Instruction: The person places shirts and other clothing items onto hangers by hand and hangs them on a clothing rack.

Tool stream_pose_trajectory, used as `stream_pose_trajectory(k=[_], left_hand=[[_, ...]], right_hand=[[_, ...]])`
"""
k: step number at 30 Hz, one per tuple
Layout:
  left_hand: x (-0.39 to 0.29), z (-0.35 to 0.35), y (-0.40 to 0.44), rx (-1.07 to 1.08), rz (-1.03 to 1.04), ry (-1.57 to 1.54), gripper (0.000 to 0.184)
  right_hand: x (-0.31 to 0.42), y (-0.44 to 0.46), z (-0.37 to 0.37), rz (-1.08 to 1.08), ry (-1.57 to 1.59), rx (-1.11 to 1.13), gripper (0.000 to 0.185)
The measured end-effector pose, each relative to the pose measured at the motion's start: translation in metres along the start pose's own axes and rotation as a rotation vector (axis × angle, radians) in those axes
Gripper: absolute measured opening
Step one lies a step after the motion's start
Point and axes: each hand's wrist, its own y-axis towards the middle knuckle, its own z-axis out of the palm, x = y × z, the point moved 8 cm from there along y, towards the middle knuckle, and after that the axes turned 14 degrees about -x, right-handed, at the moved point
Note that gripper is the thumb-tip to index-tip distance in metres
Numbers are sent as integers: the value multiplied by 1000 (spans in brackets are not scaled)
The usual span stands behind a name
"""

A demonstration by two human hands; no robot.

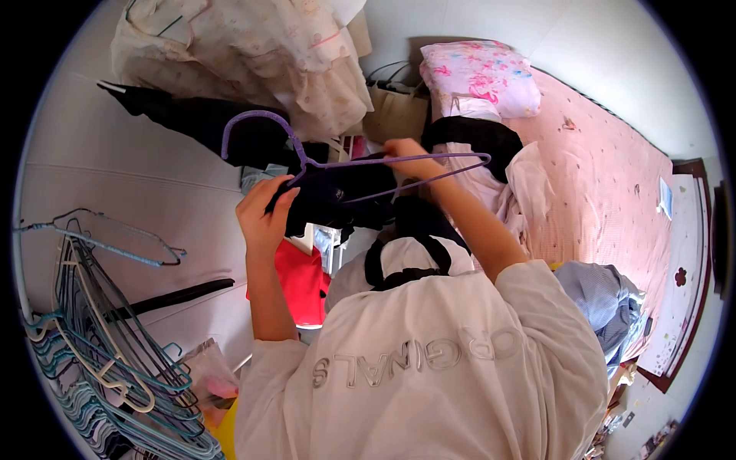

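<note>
A purple hanger [360,162] lies nearly sideways in the upper middle, its hook to the left and one end to the right. My left hand [263,211] is closed near the base of the hook, gripping the edge of a dark garment [333,195] beside the hanger. The dark cloth hangs beneath the hanger, between my hands. My right hand [410,157] has its fingers pressed together at the garment's right edge, and the hanger's long arm crosses over this hand. Exactly what its fingertips pinch is partly hidden.
Many hangers [115,337] hang at the lower left. A pale patterned cloth [253,54] hangs at the top. On the right is a pink bed [598,176] with a floral pillow [479,77] and blue-grey clothes [602,299]. A red item [300,284] sits below my left hand.
</note>
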Motion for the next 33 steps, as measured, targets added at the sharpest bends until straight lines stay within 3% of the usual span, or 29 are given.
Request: stream_pose_trajectory(k=[6,11,17,21,23,27,30,31,33], left_hand=[[41,-7,-27,-43,0,149,15],[34,-4,-36,-55,57,182,15],[38,0,-45,-10,153,250,17],[24,17,-43,-31,172,255,18],[10,32,-40,-62,191,232,19],[-10,55,-29,-93,202,151,20],[-8,51,-21,-108,178,113,18],[-6,46,-17,-122,172,93,17],[-7,38,-10,-151,151,56,16]], right_hand=[[-4,0,-82,227,93,-56,23],[-13,-2,-122,234,19,-102,22],[30,-1,-177,237,-81,-192,20],[100,-6,-182,113,-312,-281,23],[125,-9,-166,127,-386,-204,25],[168,-26,-123,14,-225,-164,17],[185,-29,-149,-123,62,-175,17],[200,-32,-174,-404,-45,-396,23],[189,-26,-188,-496,-209,-480,20]])
